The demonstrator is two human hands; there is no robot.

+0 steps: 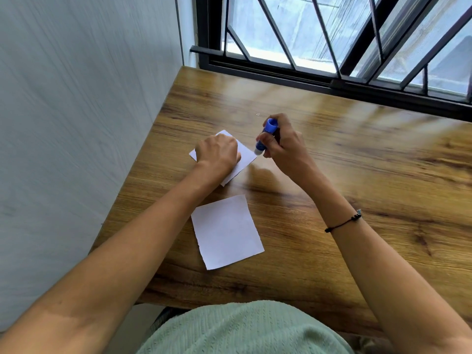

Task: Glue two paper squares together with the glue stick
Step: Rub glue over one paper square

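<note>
Green knit cloth [245, 330] fills the bottom edge, nearest the lens, at the near edge of the table [357, 175]. Table: wood grain, set into a corner, with a pale wall [76, 123] to its left and a barred window [332, 34] along its far side. Near square [226, 232]: white paper, lying flat on the table just beyond the cloth, untouched, left edge rough. Far square [246, 155]: white paper, flat on the table just past the near square, apart from it, turned cornerwise. Left hand [217, 155] lies knuckles-up over the far square's left and middle part, pressing it down; fingers point away and under, so how far they curl cannot be told. Right hand [279, 144] is just right of the far square, fingers curled round a glue stick [265, 137]. Stick: blue body, tilted, blue end up and away, white tip down and toward the left hand. Tip sits at the far square's right corner; whether it touches the paper or hovers just above is too fine to tell. Right wrist carries a thin black cord bracelet [343, 222]. Both forearms bare, reaching in from the near edge, one either side of the near square. Hand shadow falls on the wood between the two squares.
</note>
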